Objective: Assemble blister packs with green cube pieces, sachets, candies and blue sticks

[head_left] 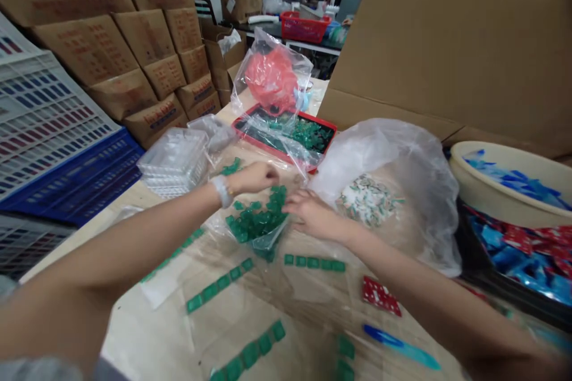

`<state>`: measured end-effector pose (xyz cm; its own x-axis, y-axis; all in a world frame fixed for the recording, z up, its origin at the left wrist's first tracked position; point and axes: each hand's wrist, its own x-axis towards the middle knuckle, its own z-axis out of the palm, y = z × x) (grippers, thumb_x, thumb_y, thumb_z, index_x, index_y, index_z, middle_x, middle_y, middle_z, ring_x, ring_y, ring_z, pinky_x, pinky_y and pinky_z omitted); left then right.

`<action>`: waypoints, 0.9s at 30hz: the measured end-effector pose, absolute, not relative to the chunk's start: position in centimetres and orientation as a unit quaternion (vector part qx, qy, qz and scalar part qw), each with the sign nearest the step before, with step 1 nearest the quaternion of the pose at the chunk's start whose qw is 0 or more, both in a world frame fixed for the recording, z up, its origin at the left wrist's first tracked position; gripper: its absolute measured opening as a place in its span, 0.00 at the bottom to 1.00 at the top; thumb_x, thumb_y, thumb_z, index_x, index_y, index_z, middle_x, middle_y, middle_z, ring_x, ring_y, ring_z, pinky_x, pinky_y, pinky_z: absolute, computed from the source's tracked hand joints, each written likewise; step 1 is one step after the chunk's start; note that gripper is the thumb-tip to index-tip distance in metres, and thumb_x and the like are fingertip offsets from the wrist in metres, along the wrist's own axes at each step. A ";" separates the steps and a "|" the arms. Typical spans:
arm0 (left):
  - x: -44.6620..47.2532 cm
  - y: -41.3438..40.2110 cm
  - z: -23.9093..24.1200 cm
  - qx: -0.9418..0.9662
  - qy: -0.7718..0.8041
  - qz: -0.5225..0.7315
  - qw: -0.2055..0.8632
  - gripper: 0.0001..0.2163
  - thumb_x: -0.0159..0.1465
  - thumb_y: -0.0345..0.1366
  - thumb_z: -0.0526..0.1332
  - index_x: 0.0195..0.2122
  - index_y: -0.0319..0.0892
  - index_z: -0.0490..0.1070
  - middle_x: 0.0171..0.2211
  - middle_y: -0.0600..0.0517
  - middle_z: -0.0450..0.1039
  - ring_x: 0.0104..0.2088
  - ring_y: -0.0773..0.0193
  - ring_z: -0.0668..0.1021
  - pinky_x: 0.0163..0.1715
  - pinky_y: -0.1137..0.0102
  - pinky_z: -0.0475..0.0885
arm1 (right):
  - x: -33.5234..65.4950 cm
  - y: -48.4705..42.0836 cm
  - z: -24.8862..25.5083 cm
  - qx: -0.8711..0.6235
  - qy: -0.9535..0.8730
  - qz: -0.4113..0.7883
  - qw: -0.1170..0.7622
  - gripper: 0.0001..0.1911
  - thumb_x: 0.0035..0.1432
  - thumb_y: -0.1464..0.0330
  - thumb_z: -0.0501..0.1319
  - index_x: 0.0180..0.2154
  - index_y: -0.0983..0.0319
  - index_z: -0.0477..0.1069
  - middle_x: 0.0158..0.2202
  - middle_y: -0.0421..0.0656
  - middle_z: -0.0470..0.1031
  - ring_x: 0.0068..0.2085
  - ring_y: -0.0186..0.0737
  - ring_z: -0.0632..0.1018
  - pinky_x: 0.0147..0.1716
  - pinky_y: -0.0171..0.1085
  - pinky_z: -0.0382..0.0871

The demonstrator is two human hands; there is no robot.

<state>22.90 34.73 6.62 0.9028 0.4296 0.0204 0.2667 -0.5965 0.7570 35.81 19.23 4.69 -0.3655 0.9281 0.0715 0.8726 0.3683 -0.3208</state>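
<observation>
A heap of small green square packets point(257, 217) lies on clear plastic in the middle of the table. My left hand point(254, 178), a white band on its wrist, reaches over the heap's far side with fingers curled at the packets. My right hand point(308, 211) rests at the heap's right edge, fingers touching the packets. Whether either hand grips a packet is blurred. Rows of green packets point(315, 262) lie in lines on the table point(147, 333) nearer to me.
A red tray point(328, 128) with green packets sits behind, under a clear bag with red contents point(272, 77). A stack of clear trays point(174, 161) stands left. A large plastic bag point(393, 190), a beige basin point(500, 196), a red packet point(381, 296) and a blue strip point(397, 345) lie right. Cardboard boxes point(134, 59) and crates point(49, 131) border the left.
</observation>
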 end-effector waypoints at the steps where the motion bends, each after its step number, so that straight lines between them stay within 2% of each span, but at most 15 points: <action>1: 20.8 33.6 6.1 0.883 0.182 0.075 0.425 0.06 0.52 0.34 0.59 0.22 0.39 0.73 0.19 0.52 0.70 0.22 0.65 0.70 0.25 0.73 0.64 | 35.2 19.2 4.5 -0.543 -0.831 0.089 0.084 0.11 0.44 0.69 0.62 0.35 0.62 0.72 0.38 0.46 0.68 0.44 0.46 0.66 0.47 0.47 0.55; 3: 17.4 31.2 5.3 0.873 0.168 0.055 0.454 0.09 0.54 0.39 0.57 0.25 0.41 0.74 0.22 0.52 0.71 0.24 0.65 0.71 0.26 0.74 0.64 | 34.2 19.5 4.3 -0.524 -0.849 0.050 0.036 0.06 0.46 0.68 0.61 0.30 0.62 0.72 0.34 0.46 0.69 0.43 0.45 0.66 0.47 0.47 0.53; 5: 15.3 29.2 4.7 0.875 0.175 0.069 0.446 0.10 0.52 0.42 0.60 0.29 0.43 0.74 0.29 0.51 0.71 0.30 0.63 0.72 0.32 0.73 0.66 | 33.5 20.0 4.3 -0.514 -0.857 0.039 0.015 0.04 0.50 0.69 0.59 0.27 0.62 0.71 0.31 0.44 0.68 0.39 0.42 0.67 0.45 0.45 0.54; 7: 14.3 27.8 4.5 0.885 0.192 0.099 0.412 0.12 0.46 0.43 0.64 0.31 0.43 0.73 0.35 0.49 0.69 0.38 0.60 0.70 0.39 0.70 0.65 | 33.2 20.5 4.7 -0.524 -0.850 0.042 0.020 0.06 0.51 0.69 0.57 0.26 0.62 0.71 0.29 0.44 0.68 0.36 0.40 0.67 0.42 0.43 0.57; 9: 14.1 27.5 4.9 0.889 0.201 0.129 0.392 0.10 0.46 0.41 0.65 0.27 0.42 0.72 0.37 0.49 0.67 0.40 0.60 0.69 0.41 0.68 0.64 | 33.2 21.1 5.3 -0.546 -0.833 0.058 0.059 0.06 0.52 0.70 0.57 0.26 0.63 0.71 0.29 0.44 0.68 0.35 0.39 0.68 0.38 0.41 0.59; 12: 14.8 28.8 6.5 0.862 0.213 0.180 0.424 0.09 0.52 0.40 0.60 0.20 0.40 0.68 0.29 0.51 0.66 0.34 0.65 0.69 0.37 0.71 0.64 | 33.8 22.2 6.4 -0.573 -0.788 0.093 0.202 0.06 0.53 0.71 0.56 0.28 0.63 0.72 0.30 0.44 0.69 0.35 0.38 0.69 0.36 0.38 0.62; 14: 15.6 30.3 7.8 0.821 0.256 0.219 0.461 0.12 0.54 0.42 0.57 0.20 0.38 0.67 0.23 0.53 0.65 0.27 0.67 0.68 0.29 0.73 0.63 | 34.6 23.2 6.9 -0.581 -0.743 0.102 0.315 0.07 0.52 0.71 0.56 0.33 0.63 0.71 0.33 0.45 0.69 0.37 0.38 0.70 0.37 0.37 0.63; 16: 16.3 31.4 8.8 0.793 0.305 0.243 0.467 0.14 0.55 0.42 0.54 0.20 0.38 0.66 0.18 0.55 0.61 0.22 0.69 0.64 0.23 0.74 0.59 | 35.3 24.0 7.2 -0.599 -0.691 0.102 0.391 0.10 0.51 0.70 0.57 0.37 0.63 0.70 0.34 0.44 0.70 0.37 0.38 0.70 0.37 0.38 0.64; 21: 17.3 32.4 8.6 0.825 0.288 0.262 0.409 0.14 0.54 0.40 0.54 0.16 0.38 0.65 0.15 0.56 0.59 0.21 0.70 0.63 0.22 0.74 0.56 | 35.9 23.6 7.0 -0.644 -0.621 0.124 0.430 0.09 0.50 0.70 0.57 0.35 0.63 0.70 0.32 0.43 0.69 0.31 0.35 0.71 0.33 0.36 0.66; 24: 17.5 32.5 7.9 0.785 0.325 0.262 0.458 0.15 0.53 0.41 0.55 0.14 0.38 0.63 0.14 0.57 0.57 0.19 0.71 0.61 0.21 0.74 0.54 | 34.8 21.9 7.0 -0.642 -0.624 0.114 0.430 0.07 0.51 0.69 0.56 0.33 0.63 0.70 0.30 0.43 0.68 0.31 0.35 0.71 0.32 0.35 0.66; 27: 17.7 32.5 7.6 0.680 0.401 0.287 0.543 0.12 0.51 0.41 0.57 0.18 0.37 0.67 0.17 0.56 0.62 0.20 0.71 0.63 0.21 0.75 0.56 | 33.1 19.9 6.9 -0.637 -0.642 0.115 0.411 0.07 0.53 0.66 0.55 0.29 0.63 0.68 0.26 0.41 0.67 0.30 0.34 0.70 0.30 0.34 0.65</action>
<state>17.67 32.52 7.59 0.5135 0.8569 -0.0456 0.2344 -0.0889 0.9681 33.06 19.92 6.89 0.1496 0.9126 0.3806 0.7238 0.1612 -0.6709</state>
